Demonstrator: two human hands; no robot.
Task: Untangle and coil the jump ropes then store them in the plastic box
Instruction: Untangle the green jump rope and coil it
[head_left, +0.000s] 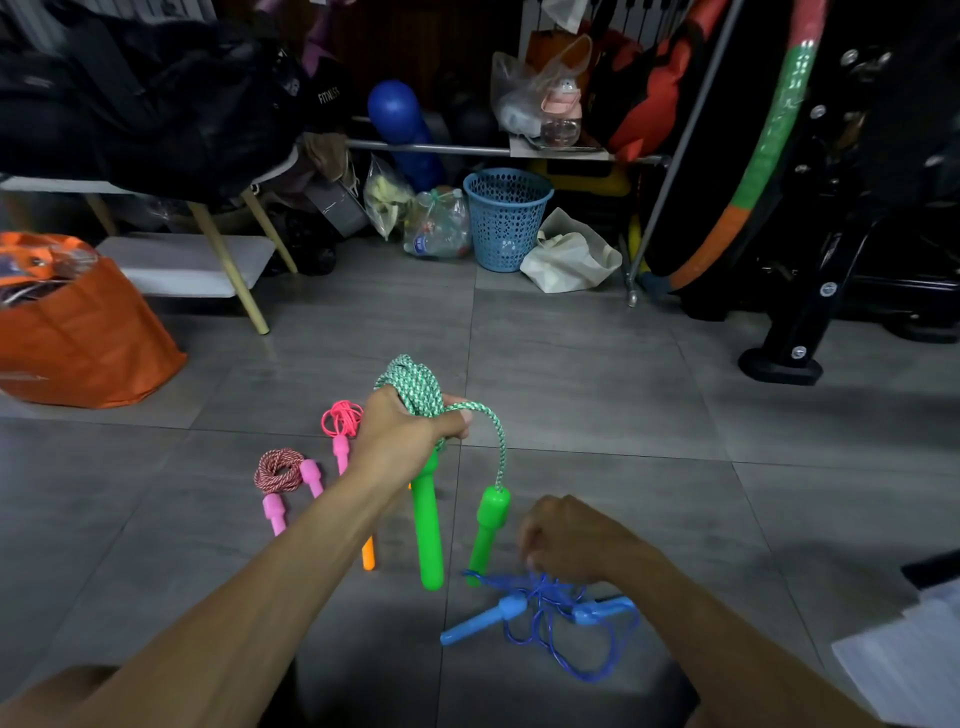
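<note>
1. Green-and-white braided cord jump rope (413, 387) is bunched in the left hand (410, 428), fingers curled tight round the coil; its two green plastic handles (427, 530) hang below, one on a loose tail of cord.
2. Right hand (566, 540) is low over the tangled blue plastic-cord jump rope (550, 608) on the grey tiled floor (623, 415). Its fingers are curled downward — whether they pinch the cord, I cannot tell.
3. Already coiled on the floor: red-and-white twisted rope with pink handles (283, 473), and pink cord rope with pink handle (342, 421). An orange handle (368, 556) shows behind the forearm.
4. Plastic box: not identifiable in view.
5. Judgement — to finish the green coil well, wrap the loose tail round the bundle so both handles lie together, and keep the left grip firm or the loops will likely spring open. Keep the hanging handles apart from the blue tangle.
</note>
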